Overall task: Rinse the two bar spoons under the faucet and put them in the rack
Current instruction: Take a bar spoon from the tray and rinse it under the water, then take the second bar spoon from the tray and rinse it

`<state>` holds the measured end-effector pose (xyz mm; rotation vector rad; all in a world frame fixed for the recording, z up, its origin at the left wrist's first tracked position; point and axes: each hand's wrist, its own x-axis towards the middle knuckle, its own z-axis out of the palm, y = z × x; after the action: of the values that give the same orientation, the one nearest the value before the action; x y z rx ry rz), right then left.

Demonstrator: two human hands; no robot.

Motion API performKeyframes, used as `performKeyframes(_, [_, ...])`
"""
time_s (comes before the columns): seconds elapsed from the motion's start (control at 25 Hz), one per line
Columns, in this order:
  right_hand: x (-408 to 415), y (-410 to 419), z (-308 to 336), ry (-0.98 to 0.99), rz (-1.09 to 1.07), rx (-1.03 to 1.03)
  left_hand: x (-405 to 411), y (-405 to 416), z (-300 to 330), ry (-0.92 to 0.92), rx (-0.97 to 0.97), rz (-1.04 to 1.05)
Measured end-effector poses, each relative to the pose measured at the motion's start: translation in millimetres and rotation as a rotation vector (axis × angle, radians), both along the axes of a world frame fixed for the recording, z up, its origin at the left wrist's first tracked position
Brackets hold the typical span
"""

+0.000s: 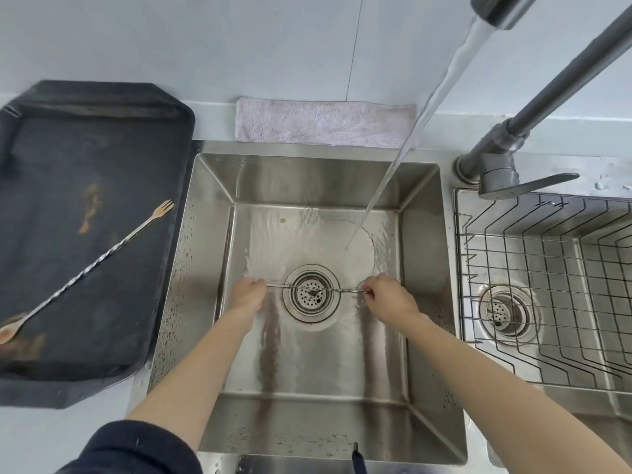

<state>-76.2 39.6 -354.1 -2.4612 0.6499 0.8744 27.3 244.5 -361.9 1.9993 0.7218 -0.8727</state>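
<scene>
Far to the left of the left hand, a dark tray [41, 371] sits on the counter, and the second bar spoon [85, 268] lies slantwise across it, fork end up toward the sink, bowl end down at the tray's near left edge. The left hand [247, 294] reaches down into the steel sink [191, 268] with its fingers curled closed around one end of the first bar spoon [345, 291]. That spoon runs level from the left hand to the right, passing just over the drain strainer [310, 293], which lies between the two hands. The right hand [386, 297] pinches the other end of the spoon between thumb and fingertips. Beyond the hands, a pale cloth [325, 126] lies folded along the back edge of the sink. A stream of water [410, 131] falls slanting from the faucet [547, 90] and strikes the sink floor beyond the right hand, apart from the spoon. To the right of the right hand, a wire rack [547, 268] sits in a second basin, with that basin's drain showing through the wires.
</scene>
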Motion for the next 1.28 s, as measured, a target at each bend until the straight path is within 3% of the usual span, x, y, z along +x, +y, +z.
performKeyframes(0.36, [0.0, 10.2, 45.6, -0.048, 0.127, -0.057, -8.3, 1.6, 45.6, -0.101, 0.134, -0.504])
performKeyframes(0.64, [9.7, 39.3, 99.9, -0.215, 0.231, -0.071, -6.9, 14.2, 100.5, -0.278, 0.084, -0.666])
performKeyframes(1.0, [35.0, 112.2, 153.2, -0.446, 0.276, -0.029, 12.1, 53.4, 180.9, -0.704, 0.195, -0.806])
performKeyframes(1.28, [69.6, 174.7, 163.5, -0.541, 0.308, -0.009, 37.2, 117.9, 187.3, -0.725, 0.293, -0.87])
